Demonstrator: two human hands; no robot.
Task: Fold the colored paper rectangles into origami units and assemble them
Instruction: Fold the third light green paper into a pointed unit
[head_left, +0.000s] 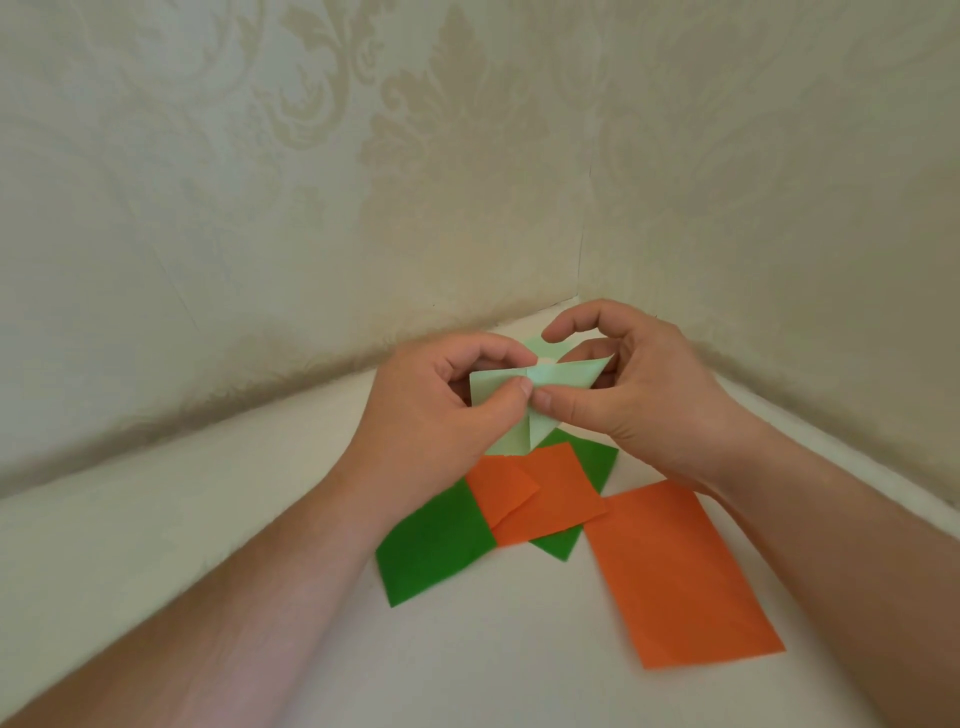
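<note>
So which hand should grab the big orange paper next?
Probably the right hand. The big orange paper lies flat just under that wrist, while the left hand sits farther off. Both hands pinch the pale green piece now.

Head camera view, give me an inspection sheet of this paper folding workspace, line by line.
Surface: white tabletop set into a wall corner.
Job's things: pale green folded paper unit held above the table; flat orange paper rectangle at right; smaller orange paper pieces overlapping dark green paper sheets.
Clutter: nothing seen.
Grippers: left hand pinches the pale green unit with thumb and fingers; right hand pinches it from the other side.
Cables: nothing seen.
Surroundings: cream damask-patterned wallpaper on both walls.
</note>
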